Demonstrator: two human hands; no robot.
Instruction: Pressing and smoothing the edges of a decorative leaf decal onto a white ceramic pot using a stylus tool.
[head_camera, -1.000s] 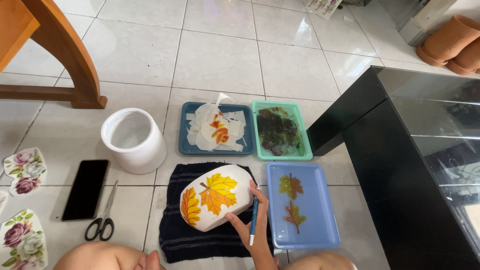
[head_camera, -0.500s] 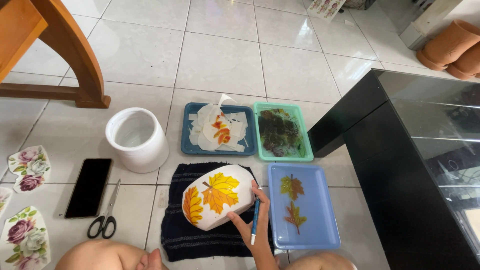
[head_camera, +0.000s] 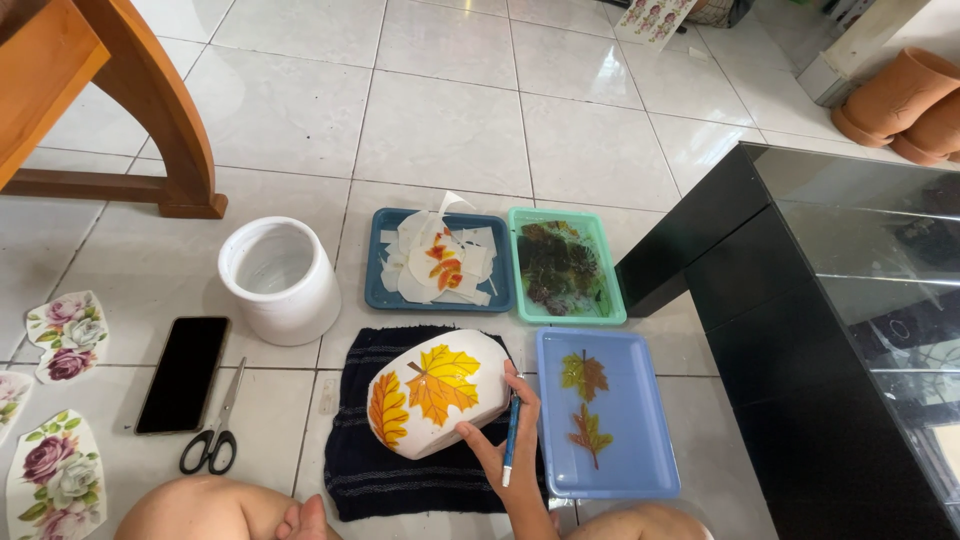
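Your right hand (head_camera: 497, 438), fingers curled around a blue brush (head_camera: 511, 437), steadies the white pot (head_camera: 437, 405) at its 4 o'clock; orange and yellow leaves decorate it.

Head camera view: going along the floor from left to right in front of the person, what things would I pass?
Flower cutouts → black phone → scissors → leaf-decorated white pot on a dark towel → right hand with a blue pen → blue tray.

White tiled floor (head_camera: 450, 130) carries dark towel (head_camera: 370, 470), three trays, phone (head_camera: 183, 372), scissors (head_camera: 213, 425)
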